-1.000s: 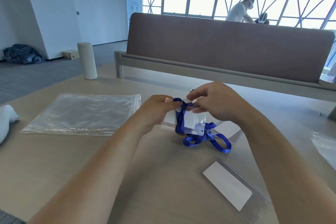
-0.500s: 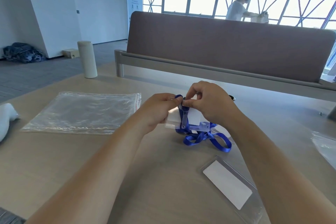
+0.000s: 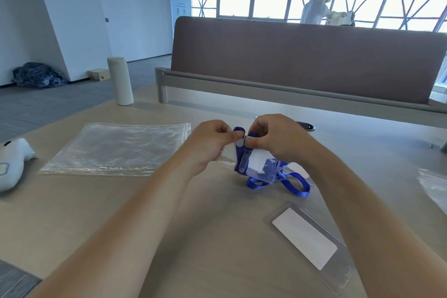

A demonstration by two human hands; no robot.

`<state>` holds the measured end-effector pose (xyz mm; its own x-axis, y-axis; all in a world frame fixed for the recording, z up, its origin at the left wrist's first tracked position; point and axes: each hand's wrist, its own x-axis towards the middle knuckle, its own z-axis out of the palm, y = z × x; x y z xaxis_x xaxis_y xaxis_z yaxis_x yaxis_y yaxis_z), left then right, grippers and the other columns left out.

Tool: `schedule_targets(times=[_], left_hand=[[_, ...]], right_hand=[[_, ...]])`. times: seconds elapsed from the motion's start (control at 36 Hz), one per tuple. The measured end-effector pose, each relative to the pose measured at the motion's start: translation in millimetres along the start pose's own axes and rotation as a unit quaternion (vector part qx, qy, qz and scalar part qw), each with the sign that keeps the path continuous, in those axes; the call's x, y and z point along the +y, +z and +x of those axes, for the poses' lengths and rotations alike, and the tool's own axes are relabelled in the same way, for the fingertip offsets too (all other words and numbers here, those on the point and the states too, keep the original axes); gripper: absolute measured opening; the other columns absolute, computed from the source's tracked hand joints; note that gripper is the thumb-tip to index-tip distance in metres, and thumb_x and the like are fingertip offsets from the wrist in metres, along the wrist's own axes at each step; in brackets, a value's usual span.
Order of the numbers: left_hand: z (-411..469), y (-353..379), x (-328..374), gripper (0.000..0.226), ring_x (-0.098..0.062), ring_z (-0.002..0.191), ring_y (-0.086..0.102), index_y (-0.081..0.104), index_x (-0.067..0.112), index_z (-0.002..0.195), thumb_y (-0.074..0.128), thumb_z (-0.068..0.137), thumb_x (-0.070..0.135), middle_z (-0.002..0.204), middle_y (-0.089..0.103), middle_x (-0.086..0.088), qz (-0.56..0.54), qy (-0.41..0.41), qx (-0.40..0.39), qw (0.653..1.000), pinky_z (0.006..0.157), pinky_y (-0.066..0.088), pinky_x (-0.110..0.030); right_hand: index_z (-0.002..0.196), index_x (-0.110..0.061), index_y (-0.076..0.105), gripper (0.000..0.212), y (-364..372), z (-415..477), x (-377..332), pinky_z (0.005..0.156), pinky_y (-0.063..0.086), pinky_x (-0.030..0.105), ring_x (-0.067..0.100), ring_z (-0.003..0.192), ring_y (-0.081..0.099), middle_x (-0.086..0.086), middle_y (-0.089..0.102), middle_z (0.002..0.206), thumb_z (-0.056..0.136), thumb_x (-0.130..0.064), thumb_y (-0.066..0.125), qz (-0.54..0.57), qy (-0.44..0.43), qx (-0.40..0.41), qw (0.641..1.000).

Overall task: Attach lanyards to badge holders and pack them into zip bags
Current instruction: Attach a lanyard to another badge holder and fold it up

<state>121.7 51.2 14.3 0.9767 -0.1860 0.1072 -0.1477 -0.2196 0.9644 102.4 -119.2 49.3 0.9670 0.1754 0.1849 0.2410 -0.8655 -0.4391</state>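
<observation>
Centrally, clear badge holder [image 3: 252,173], white card [image 3: 257,158], blue lanyard [image 3: 294,184], in both hands' [image 3: 208,145] [image 3: 278,139] pinch.

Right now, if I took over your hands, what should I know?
Left hand pinches the holder at its top; right hand pinches the lanyard by its clear strap.
Lanyard trails on the table. Spare holder lies near right; zip bag lies flat, left.
Done: strap seems threaded through the holder; snapped or not, cannot tell.
Left: fasten, bag it, then the spare holder.
</observation>
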Motion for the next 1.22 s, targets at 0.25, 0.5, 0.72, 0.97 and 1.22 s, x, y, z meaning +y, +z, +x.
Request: schedule_targets(times=[0.25, 0.5, 0.72, 0.97, 1.22], left_hand=[[-20.7, -21.5, -4.6, 0.03, -0.033, 0.086, 0.071, 0.063, 0.009, 0.078, 0.069, 0.092, 0.035, 0.086, 0.072, -0.011, 0.008, 0.019, 0.062, 0.998, 0.078, 0.06, -0.053], [-38.4, -63.2, -6.1, 0.028, -0.031, 0.083, 0.069, 0.068, 0.004, 0.084, 0.072, 0.088, 0.031, 0.091, 0.072, -0.015, 0.042, 0.015, 0.067, 0.997, 0.068, 0.06, -0.035], [-38.4, -99.5, -14.5, 0.028, -0.018, 0.062, 0.057, 0.069, 0.009, 0.077, 0.071, 0.089, 0.034, 0.069, 0.06, -0.013, 0.066, 0.014, 0.086, 0.994, 0.062, 0.055, -0.03], [-27.3, -110.2, -23.9, 0.027, -0.024, 0.08, 0.071, 0.066, 0.011, 0.099, 0.073, 0.088, 0.034, 0.089, 0.072, -0.008, 0.051, -0.01, 0.089, 0.995, 0.081, 0.062, -0.042], [-17.7, -98.1, -32.4, 0.031, -0.028, 0.092, 0.058, 0.062, 0.004, 0.103, 0.045, 0.103, 0.03, 0.1, 0.062, -0.01, 0.228, -0.051, 0.01, 0.972, 0.079, 0.041, -0.032]], right_hand=[[0.09, -0.025, 0.065, 0.014, 10.0, -3.8, -25.6, 0.071, 0.049, 0.024, 0.01, 0.082, 0.062, -0.012, 0.067, 0.088, 0.087, -0.036, 0.072, 0.054, -0.022, 0.003, 0.998], [0.089, -0.022, 0.068, 0.013, 22.5, -2.7, -58.9, 0.066, 0.047, 0.022, 0.012, 0.079, 0.065, -0.009, 0.071, 0.084, 0.086, -0.032, 0.074, 0.09, -0.047, -0.012, 0.995], [0.088, -0.022, 0.067, 0.013, 33.2, 15.9, -88.1, 0.064, 0.046, 0.022, 0.012, 0.078, 0.064, -0.007, 0.072, 0.086, 0.086, -0.033, 0.075, 0.086, -0.062, -0.042, 0.993], [0.091, -0.024, 0.066, 0.011, 43.4, 38.3, -77.6, 0.062, 0.044, 0.021, 0.008, 0.077, 0.061, -0.009, 0.067, 0.087, 0.087, -0.032, 0.073, 0.066, -0.005, -0.032, 0.997], [0.094, -0.02, 0.067, 0.016, 43.3, 42.1, -55.0, 0.055, 0.039, 0.019, 0.007, 0.073, 0.057, -0.004, 0.066, 0.091, 0.087, -0.033, 0.073, 0.043, 0.037, -0.015, 0.998]])
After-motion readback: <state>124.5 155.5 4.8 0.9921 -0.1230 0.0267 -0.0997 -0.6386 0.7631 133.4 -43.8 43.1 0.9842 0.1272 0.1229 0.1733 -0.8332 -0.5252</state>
